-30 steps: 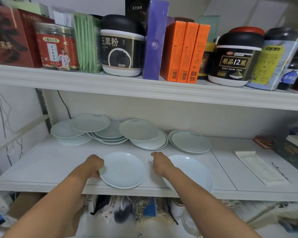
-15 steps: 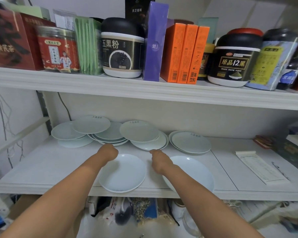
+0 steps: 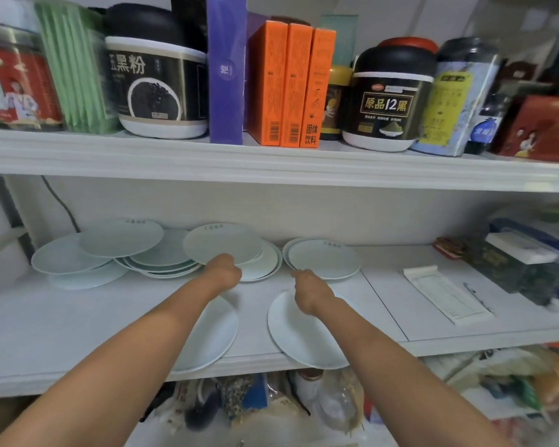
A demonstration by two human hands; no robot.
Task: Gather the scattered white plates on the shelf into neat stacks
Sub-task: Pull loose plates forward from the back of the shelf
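Your left hand (image 3: 224,269) sits with fingers curled at the front rim of the tilted plate (image 3: 221,241). Whether it pinches that rim, I cannot tell. That plate lies on top of a low stack (image 3: 267,264) at the back of the shelf (image 3: 78,317).

Your right hand (image 3: 308,283) is curled too, with nothing seen in it. It is over the far edge of the front right plate (image 3: 297,337), just short of the back right stack (image 3: 325,258).

The front right plate overhangs the shelf lip. The front left plate (image 3: 217,333) lies flat beside it, apart, partly under your left forearm.

Back left is a loose overlapping pile (image 3: 120,238), with more plates (image 3: 162,262) nested between it and the tilted plate.

A paper pad (image 3: 446,293) lies well to the right. Jars and orange boxes (image 3: 291,85) are on the upper shelf.
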